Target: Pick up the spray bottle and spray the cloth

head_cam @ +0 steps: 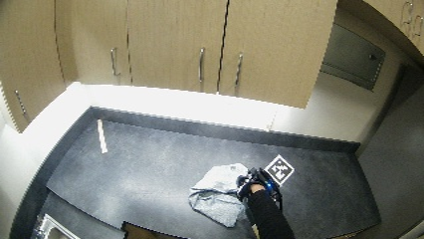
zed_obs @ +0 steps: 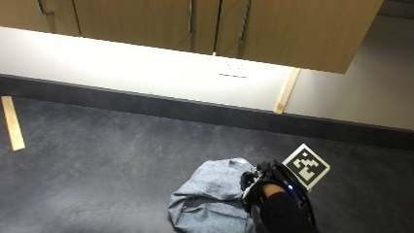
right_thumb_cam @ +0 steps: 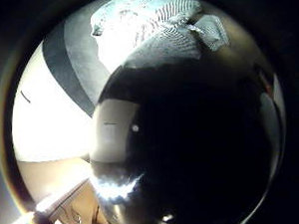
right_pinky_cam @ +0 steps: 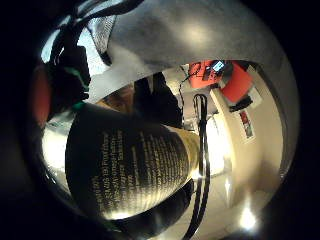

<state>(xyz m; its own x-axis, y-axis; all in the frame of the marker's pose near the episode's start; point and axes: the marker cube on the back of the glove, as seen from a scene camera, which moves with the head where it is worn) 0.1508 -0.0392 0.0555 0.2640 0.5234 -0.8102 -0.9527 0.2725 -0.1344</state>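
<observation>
**Now the bottle hangs beside the cloth, nozzle aim unknown**

Farthest left on the dark grey speckled countertop (zed_obs: 116,160) lies a pale wooden strip (zed_obs: 12,123), well apart from everything else. Toward the middle sits the crumpled light blue-grey cloth (zed_obs: 207,196), bunched in soft folds on the counter. Just to its right, the black-gloved right hand (zed_obs: 259,187) hovers at the cloth's edge, with its dark sleeve running down out of the outside view.

In the palm views, the dark cylindrical spray bottle with small pale print on its label (right_pinky_cam: 132,172) fills much of each picture, so it lies close against the palm; the hand appears curled round the bottle's body, though the fingers themselves are hard to make out. The cloth shows just beyond the bottle in the thumb-side view, so the bottle seems lifted and held near it. The nozzle and trigger are not visible in any view.

The chief risk, as I judge it, is aim: if the nozzle points away from the cloth, the spray lands on the counter or the white wall behind. A grip low on the body could also leave no finger on the trigger, and shifting the grip in mid-air could let the smooth bottle slip onto the cloth.
</observation>
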